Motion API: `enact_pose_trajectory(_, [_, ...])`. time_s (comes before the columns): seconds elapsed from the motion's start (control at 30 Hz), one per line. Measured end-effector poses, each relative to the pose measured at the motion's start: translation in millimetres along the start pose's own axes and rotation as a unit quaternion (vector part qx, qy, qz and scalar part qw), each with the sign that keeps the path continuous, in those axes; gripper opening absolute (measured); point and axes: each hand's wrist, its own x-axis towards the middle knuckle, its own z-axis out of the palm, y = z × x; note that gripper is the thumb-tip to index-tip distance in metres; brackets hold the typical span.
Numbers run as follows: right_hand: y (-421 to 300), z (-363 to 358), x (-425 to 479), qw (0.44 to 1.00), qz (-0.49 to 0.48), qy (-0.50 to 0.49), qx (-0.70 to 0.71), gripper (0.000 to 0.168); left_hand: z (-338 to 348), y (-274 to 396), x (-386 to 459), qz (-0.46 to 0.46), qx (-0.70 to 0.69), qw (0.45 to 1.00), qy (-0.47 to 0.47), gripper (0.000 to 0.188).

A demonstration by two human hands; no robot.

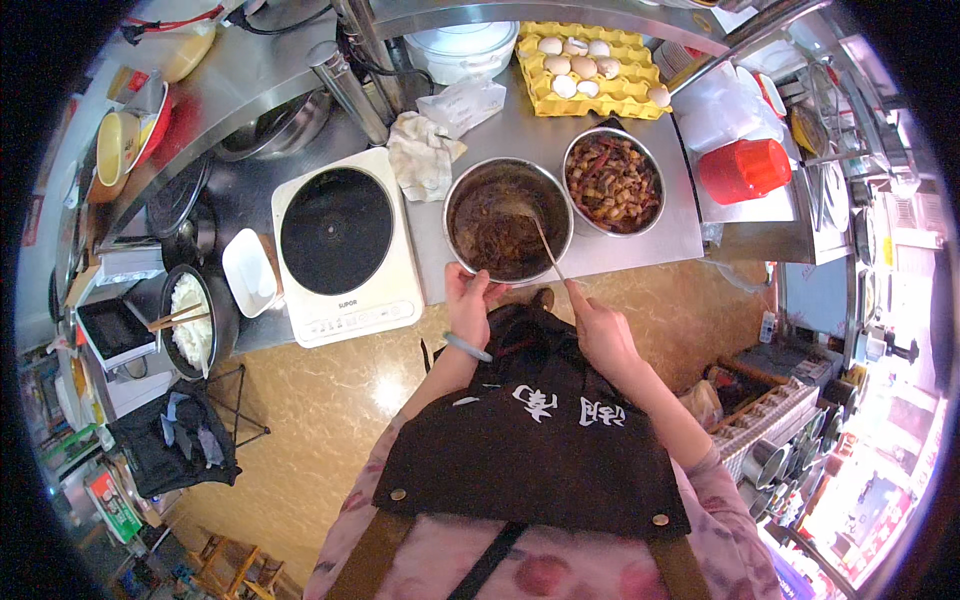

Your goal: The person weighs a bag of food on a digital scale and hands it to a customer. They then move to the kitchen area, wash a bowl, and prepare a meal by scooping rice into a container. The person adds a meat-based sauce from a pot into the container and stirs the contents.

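Note:
A round steel pot (480,225) stands near the front edge of the steel counter, with dark brown food (499,236) in its bottom. My left hand (469,296) grips the near rim of this pot, thumb up at the edge. In my right hand (600,326) is the thin handle of a utensil (549,247), its far end down in the brown food; whether that end is a spoon or a spatula is hard to tell. Right beside it stands a second steel pot (615,180), filled with diced, sauced food and reddish pieces.
Left of the pot are a SUPOR induction cooker (337,232), a crumpled cloth (421,154) and a white container (250,271). A yellow egg tray (540,75) with eggs and shells sits behind. Far left, a black bowl (214,349) holds white food and chopsticks. Red containers (742,171) stand right.

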Motion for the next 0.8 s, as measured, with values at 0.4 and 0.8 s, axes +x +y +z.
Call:
enact_pose_trajectory(0.4, [-9.3, -33.8, 52.9, 0.993, -0.016, -0.028, -0.110, 0.033, 8.7, 4.6, 4.6, 0.028, -0.010, 0.999, 0.021, 0.012])
enact_pose_trajectory(0.8, [-7.8, -61.1, 76.7, 0.993, -0.096, -0.047, -0.049, 0.013, 2.6, 2.3, 3.2, 0.089, 0.060, 0.991, 0.079, 0.025])
